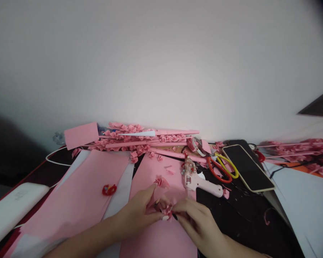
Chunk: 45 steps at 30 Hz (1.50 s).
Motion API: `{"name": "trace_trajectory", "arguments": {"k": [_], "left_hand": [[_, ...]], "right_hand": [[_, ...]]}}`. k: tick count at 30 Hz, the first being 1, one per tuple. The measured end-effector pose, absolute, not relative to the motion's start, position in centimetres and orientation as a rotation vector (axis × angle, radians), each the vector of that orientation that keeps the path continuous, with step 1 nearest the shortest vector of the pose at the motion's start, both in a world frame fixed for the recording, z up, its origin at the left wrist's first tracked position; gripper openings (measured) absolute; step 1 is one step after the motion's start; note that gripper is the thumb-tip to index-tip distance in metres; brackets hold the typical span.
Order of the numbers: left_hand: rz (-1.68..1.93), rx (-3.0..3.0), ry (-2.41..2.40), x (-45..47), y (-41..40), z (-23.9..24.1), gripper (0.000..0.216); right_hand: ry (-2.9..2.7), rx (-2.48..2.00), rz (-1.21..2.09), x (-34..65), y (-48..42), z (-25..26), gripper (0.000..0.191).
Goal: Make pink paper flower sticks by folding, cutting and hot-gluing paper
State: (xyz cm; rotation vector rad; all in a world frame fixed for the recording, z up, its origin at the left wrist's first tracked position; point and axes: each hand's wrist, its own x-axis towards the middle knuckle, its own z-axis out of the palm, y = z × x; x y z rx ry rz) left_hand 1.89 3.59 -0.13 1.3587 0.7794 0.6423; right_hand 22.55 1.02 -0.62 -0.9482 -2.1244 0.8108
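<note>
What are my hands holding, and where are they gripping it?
A small pink paper piece: the left hand pinches its left side, the right hand its right side.

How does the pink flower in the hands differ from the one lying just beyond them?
The held flower is between the left hand and right hand; the loose flower lies on the pink sheet. Fingers partly hide the held flower; the loose flower is mostly visible. Both are pink.

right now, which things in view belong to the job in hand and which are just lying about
Likely in use:
pink paper flower, in the fingers
pink paper sheet beneath
hot-glue gun
scissors

Likely lying about:
smartphone
white corded device
</note>
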Motion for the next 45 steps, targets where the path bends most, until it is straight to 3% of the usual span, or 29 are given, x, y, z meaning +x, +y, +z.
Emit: {"name": "trace_trajectory", "arguments": {"k": [21, 26, 45], "left_hand": [[0.600, 1.251, 0.747, 1.7, 3.4, 0.2, 0.018], [0.585, 1.216, 0.872, 1.3, 3.6, 0.7, 0.034], [0.382, 1.498, 0.864, 1.9, 3.2, 0.8, 0.027]], "right_hand": [[-2.070, -1.018, 0.862, 22.1, 1.3, -0.4, 0.014], [-1.891, -1.131, 0.800, 22.6, 1.7, -0.2, 0.011], [-1.767, -1.268, 0.788, 23.2, 2.2, -0.7, 0.009]]}}
